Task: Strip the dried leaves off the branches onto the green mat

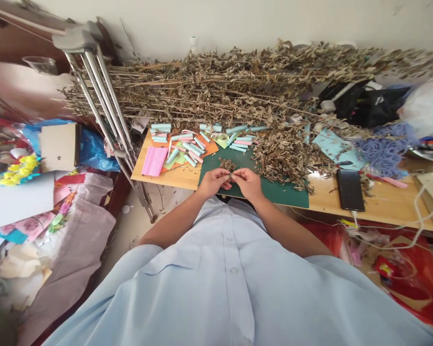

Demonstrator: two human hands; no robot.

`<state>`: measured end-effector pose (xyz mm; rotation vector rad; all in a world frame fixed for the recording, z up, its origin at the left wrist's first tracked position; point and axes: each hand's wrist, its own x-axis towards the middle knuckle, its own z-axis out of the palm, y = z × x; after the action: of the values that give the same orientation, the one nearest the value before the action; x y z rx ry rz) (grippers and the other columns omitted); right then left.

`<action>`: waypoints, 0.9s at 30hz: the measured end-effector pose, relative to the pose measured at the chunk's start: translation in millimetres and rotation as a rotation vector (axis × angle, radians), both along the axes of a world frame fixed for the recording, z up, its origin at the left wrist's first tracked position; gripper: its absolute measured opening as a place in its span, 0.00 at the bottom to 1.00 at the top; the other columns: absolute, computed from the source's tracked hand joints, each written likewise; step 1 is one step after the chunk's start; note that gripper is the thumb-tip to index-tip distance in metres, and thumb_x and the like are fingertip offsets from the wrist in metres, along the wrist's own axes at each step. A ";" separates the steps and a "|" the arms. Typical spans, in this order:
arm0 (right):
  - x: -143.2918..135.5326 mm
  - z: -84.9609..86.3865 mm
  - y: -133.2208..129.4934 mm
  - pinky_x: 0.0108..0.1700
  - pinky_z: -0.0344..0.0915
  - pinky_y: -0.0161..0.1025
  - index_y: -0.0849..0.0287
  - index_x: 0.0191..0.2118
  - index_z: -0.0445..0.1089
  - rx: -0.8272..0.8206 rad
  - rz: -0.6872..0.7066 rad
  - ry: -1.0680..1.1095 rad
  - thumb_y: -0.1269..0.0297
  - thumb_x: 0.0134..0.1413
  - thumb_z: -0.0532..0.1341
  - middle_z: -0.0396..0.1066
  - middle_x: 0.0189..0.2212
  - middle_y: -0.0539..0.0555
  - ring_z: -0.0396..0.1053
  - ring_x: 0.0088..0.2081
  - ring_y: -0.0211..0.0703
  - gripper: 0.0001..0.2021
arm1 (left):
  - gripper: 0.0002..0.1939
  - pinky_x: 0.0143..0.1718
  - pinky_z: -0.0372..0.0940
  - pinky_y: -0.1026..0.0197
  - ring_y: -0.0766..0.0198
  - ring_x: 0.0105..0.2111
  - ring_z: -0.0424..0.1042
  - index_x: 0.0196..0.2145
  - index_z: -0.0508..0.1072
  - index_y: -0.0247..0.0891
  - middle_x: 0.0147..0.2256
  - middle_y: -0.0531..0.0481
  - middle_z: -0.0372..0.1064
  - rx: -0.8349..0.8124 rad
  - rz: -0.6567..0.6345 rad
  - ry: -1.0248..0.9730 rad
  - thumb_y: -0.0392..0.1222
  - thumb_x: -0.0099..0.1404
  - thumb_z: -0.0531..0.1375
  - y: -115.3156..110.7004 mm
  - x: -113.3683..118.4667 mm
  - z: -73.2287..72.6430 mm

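Note:
My left hand (pixel 215 181) and my right hand (pixel 248 183) meet at the fingertips over the near edge of a green cutting mat (pixel 285 193). Both are closed in a pinch on a small bit of dried leaves, mostly hidden by the fingers. Just beyond them lies a small pile of crumbled leaves (pixel 228 164). A larger heap of dried leaves (pixel 286 156) covers the mat to the right. On the left are several rolled paper tubes (pixel 193 149) in pale blue and pink, lying on coloured sheets, with a pink paper stack (pixel 154 161) beside them.
Long dried plant stalks (pixel 202 91) stretch along the wall behind the table (pixel 386 204). Metal crutches (pixel 103 96) lean at the left. To the right lie a black phone (pixel 350 190) with a charging cable, a pen (pixel 344 163) and tangled blue cord (pixel 386 149).

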<state>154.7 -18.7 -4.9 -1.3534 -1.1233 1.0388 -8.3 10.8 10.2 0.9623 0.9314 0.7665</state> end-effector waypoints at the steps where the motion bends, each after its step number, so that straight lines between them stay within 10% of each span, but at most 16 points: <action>1: -0.3 0.0 -0.1 0.37 0.73 0.42 0.55 0.34 0.74 0.005 0.006 -0.013 0.57 0.50 0.68 0.77 0.28 0.50 0.75 0.30 0.43 0.09 | 0.19 0.29 0.74 0.62 0.65 0.26 0.77 0.43 0.72 0.30 0.30 0.49 0.75 0.003 0.000 -0.007 0.45 0.60 0.69 -0.2 -0.4 0.2; 27: -3.1 -2.1 -3.9 0.40 0.73 0.42 0.54 0.36 0.73 0.027 0.009 -0.055 0.59 0.53 0.65 0.78 0.30 0.50 0.76 0.32 0.43 0.07 | 0.20 0.31 0.75 0.61 0.64 0.26 0.77 0.48 0.74 0.29 0.26 0.49 0.75 -0.002 -0.090 0.014 0.43 0.62 0.68 7.4 -3.0 -10.9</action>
<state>151.6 -22.6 -7.0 -1.3635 -1.1817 0.9946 -11.3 18.2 -0.8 1.0020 0.8946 0.6839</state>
